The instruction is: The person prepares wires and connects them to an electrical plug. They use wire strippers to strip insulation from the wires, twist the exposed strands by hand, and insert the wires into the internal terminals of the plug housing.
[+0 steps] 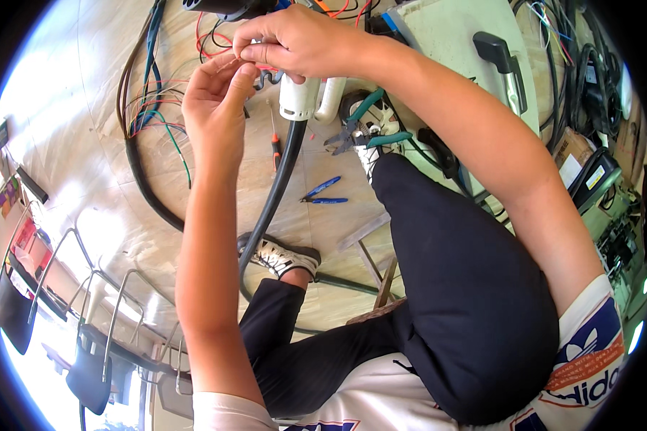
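Observation:
My left hand and my right hand meet at the top, fingertips pinched together on a thin wire, mostly hidden by the fingers. Just below my right hand is a white plastic sleeve with a thick black cable running out of its lower end. A small grey bent piece sits between my hands and the sleeve. Above them, a round black part is cut off by the picture's edge. Loose red and black wires lie behind my left hand.
On the tiled floor lie an orange-and-black screwdriver and blue-handled nippers. Green-handled pliers rest by my shoe. A second cable with fanned-out wires is at left. Right stands a pale cabinet; chairs line the lower left.

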`<action>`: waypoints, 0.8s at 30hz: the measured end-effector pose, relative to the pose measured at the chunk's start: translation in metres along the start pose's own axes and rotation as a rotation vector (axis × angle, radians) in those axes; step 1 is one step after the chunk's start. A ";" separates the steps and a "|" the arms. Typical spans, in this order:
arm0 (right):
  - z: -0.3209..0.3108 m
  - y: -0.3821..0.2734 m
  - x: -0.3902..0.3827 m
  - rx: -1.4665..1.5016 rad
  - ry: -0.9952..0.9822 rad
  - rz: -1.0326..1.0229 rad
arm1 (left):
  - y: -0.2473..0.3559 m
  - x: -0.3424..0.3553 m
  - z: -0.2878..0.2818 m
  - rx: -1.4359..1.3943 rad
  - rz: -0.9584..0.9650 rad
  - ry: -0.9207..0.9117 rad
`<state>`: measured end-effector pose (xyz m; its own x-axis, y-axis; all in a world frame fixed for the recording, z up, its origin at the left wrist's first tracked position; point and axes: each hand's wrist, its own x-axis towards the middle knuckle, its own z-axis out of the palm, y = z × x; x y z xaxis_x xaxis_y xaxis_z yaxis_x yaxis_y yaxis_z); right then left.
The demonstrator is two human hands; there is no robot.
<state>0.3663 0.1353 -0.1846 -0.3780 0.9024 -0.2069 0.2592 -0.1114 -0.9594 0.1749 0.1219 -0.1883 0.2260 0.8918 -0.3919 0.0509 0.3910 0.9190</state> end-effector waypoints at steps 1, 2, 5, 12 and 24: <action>0.000 -0.002 0.000 0.021 0.010 0.012 | -0.002 0.002 0.007 -0.112 0.006 0.043; 0.000 -0.003 0.002 0.042 0.019 0.024 | -0.004 0.004 0.009 -0.152 0.017 0.066; -0.001 0.000 0.003 0.028 0.026 0.029 | -0.011 0.004 0.019 -0.271 0.034 0.117; 0.001 0.007 -0.001 -0.054 0.101 0.017 | -0.014 0.009 0.030 -0.324 0.065 0.172; 0.006 0.013 -0.006 -0.171 0.216 -0.119 | -0.017 0.003 0.044 -0.372 0.076 0.268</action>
<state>0.3665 0.1262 -0.1973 -0.2213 0.9747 -0.0317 0.3770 0.0555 -0.9245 0.2172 0.1076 -0.2035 -0.0463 0.9294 -0.3663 -0.3196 0.3336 0.8869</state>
